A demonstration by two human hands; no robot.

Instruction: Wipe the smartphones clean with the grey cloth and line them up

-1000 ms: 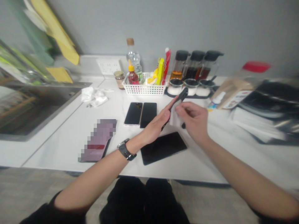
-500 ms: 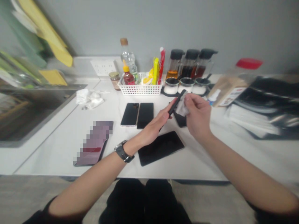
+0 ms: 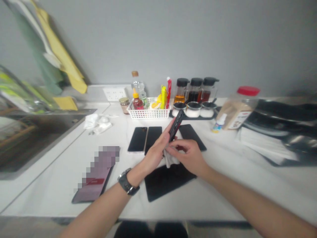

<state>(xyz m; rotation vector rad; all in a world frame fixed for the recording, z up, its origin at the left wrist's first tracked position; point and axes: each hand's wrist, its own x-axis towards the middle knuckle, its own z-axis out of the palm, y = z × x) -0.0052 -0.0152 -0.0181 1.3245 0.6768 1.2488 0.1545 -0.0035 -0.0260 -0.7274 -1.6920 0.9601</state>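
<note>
the left hand (image 3: 157,150) grips a dark phone (image 3: 176,124) by its edges, tilted up off the surface (image 3: 237,188) and seen nearly side-on. the right hand (image 3: 190,153) pinches a crumpled pale cloth (image 3: 171,161) at the phone's lower end, a loose fold hanging over the tablet (image 3: 170,183). the step in hand looks like wiping the phone.

to do it well, the left hand should hold the phone firmly by its sides — thumb along one edge, fingers clear of whatever face is being wiped — so that no fresh prints go on. the cloth works better bunched into a flat pad than pinched by a corner; long, even strokes, with light pressure, would suit a glassy face. the lower end and the edges deserve care, since the left hand covers part of them; a shift of grip would free them. the phone is above the tablet, with another phone (image 3: 194,137) lying just beyond the right hand, so a slip could knock glass on glass — a steady hold matters more than speed.
</note>
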